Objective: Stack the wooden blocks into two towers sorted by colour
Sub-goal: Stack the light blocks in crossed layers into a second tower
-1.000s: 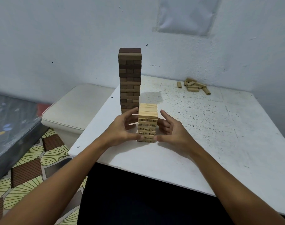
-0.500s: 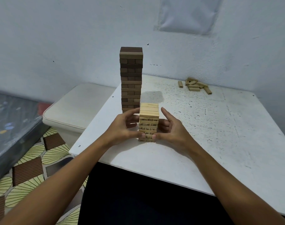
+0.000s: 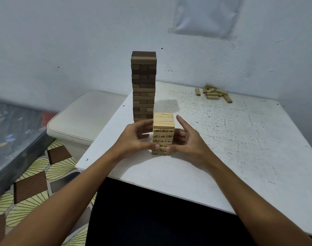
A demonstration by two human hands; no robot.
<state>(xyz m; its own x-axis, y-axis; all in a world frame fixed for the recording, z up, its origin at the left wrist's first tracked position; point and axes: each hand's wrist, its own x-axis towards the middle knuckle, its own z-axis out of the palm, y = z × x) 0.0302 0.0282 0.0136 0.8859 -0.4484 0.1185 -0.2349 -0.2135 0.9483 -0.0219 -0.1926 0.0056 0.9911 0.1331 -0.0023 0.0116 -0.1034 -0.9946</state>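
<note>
Two towers stand on the white speckled counter (image 3: 231, 139). The dark tower (image 3: 143, 86) is tall and sits at the 11 o'clock side of the light tower (image 3: 163, 133), just behind it. The light tower is short, built of pale numbered blocks, and stands near the counter's front edge.

The left hand (image 3: 135, 139) and the right hand (image 3: 185, 141) bracket the light tower from 9 and 3 o'clock. Both thumbs press its lower front courses; the fingers are loosely spread along its sides and hold no block.

Handling: the blocks appear light, rigid and smooth, and the courses are unbonded, so a side push is likely to shift a layer. Square the stack with equal, opposed pressure low on the side faces. Take a single block by its long sides.

A loose pile (image 3: 213, 94) of pale blocks lies at 1 o'clock, well apart, by the wall; these likely remain to be stacked.

A cream cushioned stool (image 3: 84, 119) stands at 9 o'clock. The floor (image 3: 32, 185) is patterned.
</note>
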